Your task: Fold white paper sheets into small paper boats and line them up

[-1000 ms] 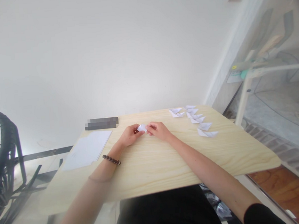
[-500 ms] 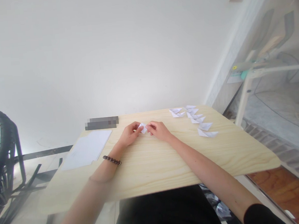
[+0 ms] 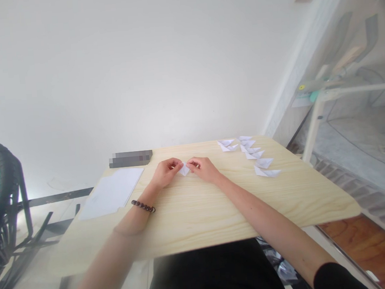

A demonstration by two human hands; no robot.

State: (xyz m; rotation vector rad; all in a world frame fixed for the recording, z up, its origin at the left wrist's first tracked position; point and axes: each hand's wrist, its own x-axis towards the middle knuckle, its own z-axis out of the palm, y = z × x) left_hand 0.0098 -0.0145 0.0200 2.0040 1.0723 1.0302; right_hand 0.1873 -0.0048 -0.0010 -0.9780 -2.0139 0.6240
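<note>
A small piece of folded white paper point(image 3: 184, 169) is pinched between my two hands above the middle of the table. My left hand point(image 3: 166, 172), with a dark bead bracelet on the wrist, grips its left side between thumb and fingers. On the right side, my right hand point(image 3: 202, 168) pinches it the same way. The paper's lower part shows as a point directed towards me; its upper corners are partly hidden by my fingertips. Several folded paper boats point(image 3: 254, 153) stand on the table to the right of my hands.
A stack of white paper sheets point(image 3: 112, 192) lies on the left of the wooden table point(image 3: 199, 220). Behind it is a dark, pixelated oblong object point(image 3: 131, 159). A dark woven chair point(image 3: 4, 192) stands at the left, a white metal frame point(image 3: 314, 127) at the right.
Both hands have shifted slightly on the paper, and it now shows a downward-pointing triangle between the fingertips. The boats and the sheets have stayed in place.
</note>
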